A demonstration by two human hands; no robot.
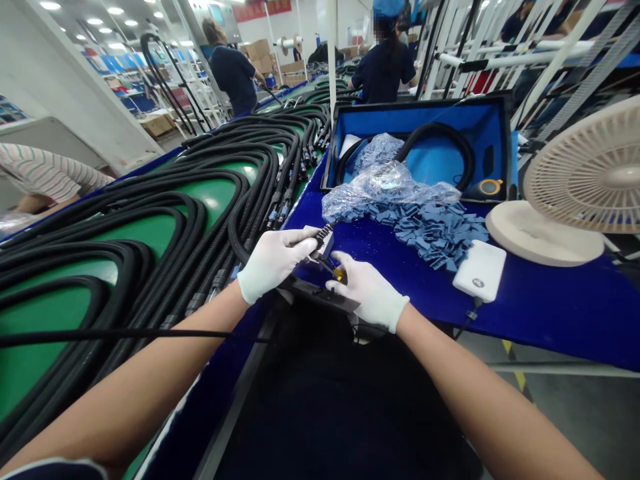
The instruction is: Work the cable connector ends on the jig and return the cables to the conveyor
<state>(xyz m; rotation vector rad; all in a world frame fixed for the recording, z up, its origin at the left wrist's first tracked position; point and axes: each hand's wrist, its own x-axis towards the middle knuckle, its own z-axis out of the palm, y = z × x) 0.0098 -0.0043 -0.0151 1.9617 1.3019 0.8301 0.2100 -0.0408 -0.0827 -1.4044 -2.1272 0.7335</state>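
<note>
At the centre of the frame, my left hand (275,261) pinches a black ribbed piece (325,233) (best kept steady, I judge) while my right-hand fingers (345,259) grip a yellow-marked tool (340,274).

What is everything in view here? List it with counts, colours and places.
Green surface: one, green, left
Cables: many, black, across the green surface
Tabletop: one, blue, centre to right
Small pieces: uncounted pile, blue-grey, on the tabletop
Plastic bagging: count unclear, clear, partly over the small pieces
Bin: one, black-rimmed, blue inside, behind the pile
Thick tube: at least one, black, inside the bin
Fan: one, beige, right
Boxy device: one, white, near the fan
Other people: at least three, dark or striped clothes, background and left edge
Ribbed part: one, black, centre
Marked item: one, yellow and dark, centre
Left hand: one, white-gloved, pinching the ribbed part
Right hand: one, white-gloved, fingers around the marked item
</note>
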